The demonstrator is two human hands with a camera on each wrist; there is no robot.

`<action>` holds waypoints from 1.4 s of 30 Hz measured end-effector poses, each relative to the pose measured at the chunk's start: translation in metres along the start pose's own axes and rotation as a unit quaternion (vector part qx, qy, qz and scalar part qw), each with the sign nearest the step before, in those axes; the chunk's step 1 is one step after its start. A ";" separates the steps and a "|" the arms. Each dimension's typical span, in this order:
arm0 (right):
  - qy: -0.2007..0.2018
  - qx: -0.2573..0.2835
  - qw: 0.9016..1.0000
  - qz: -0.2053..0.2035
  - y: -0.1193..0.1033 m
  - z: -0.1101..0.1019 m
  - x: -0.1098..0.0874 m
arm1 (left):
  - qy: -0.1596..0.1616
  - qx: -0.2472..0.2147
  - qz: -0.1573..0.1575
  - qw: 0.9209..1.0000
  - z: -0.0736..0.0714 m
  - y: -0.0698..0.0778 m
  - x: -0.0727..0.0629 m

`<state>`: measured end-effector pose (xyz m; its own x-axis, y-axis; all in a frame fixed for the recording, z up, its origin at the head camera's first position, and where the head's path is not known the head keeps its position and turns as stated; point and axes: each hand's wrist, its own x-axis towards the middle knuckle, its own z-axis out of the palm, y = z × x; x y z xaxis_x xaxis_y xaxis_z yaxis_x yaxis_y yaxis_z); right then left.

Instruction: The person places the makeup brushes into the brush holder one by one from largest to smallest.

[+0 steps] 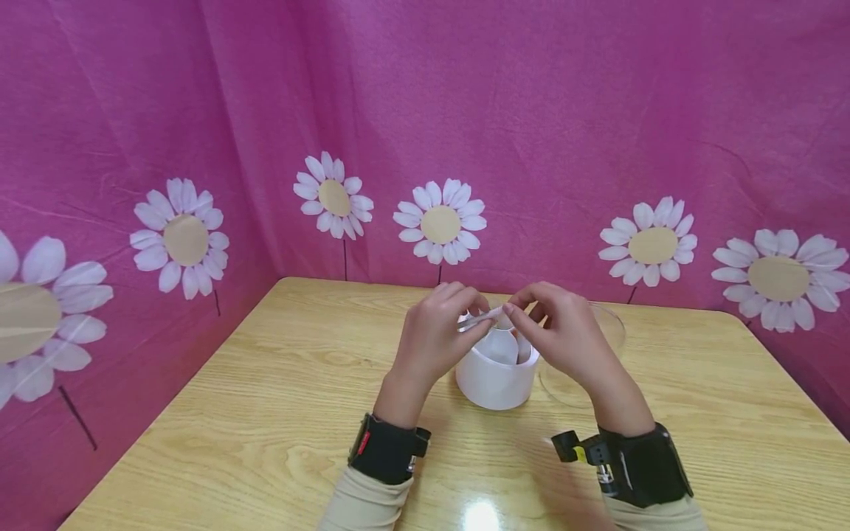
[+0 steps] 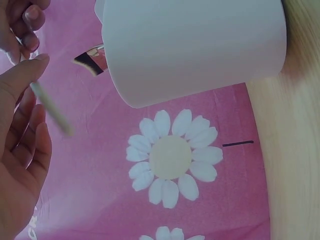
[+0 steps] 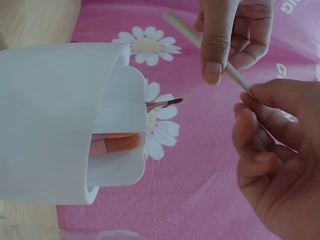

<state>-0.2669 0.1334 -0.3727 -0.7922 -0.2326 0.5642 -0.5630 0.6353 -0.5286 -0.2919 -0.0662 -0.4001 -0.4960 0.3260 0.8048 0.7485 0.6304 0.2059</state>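
Note:
Above a white cylindrical holder point(image 1: 494, 383), my left hand point(image 1: 432, 332) pinches a slim pale stick point(image 3: 241, 79) between thumb and fingers. My right hand point(image 1: 564, 328) pinches the stick's other end with thumb and forefinger. What kind of stick it is cannot be told. Inside the holder are white dividers point(image 3: 120, 100). A broad makeup brush point(image 3: 124, 143) with brown bristles and a thin dark-tipped brush point(image 3: 174, 102) stick out of its top. In the left wrist view, an angled dark-tipped brush point(image 2: 92, 60) shows beside the holder's rim.
The holder stands on a wooden table point(image 1: 265, 413). Behind its right side lies a clear round piece point(image 1: 623, 332), seen mostly as an outline. A pink cloth point(image 1: 531, 133) with white daisies hangs at the table's back and left.

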 end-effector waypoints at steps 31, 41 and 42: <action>0.026 -0.038 0.999 0.023 0.006 0.002 0.000 | -0.256 0.031 -0.137 0.956 0.011 -0.006 -0.004; -0.055 -0.073 0.995 0.038 0.006 0.003 -0.001 | -0.261 0.036 -0.133 0.955 0.007 -0.006 -0.003; -0.061 -0.074 0.995 0.038 0.006 0.003 -0.001 | -0.263 0.034 -0.133 0.955 0.007 -0.006 -0.004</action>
<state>-0.2708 0.1355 -0.3782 -0.8586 -0.2624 0.4404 -0.4674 0.7538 -0.4620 -0.2977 -0.0663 -0.4080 -0.8305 0.4457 0.3343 0.5439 0.7786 0.3131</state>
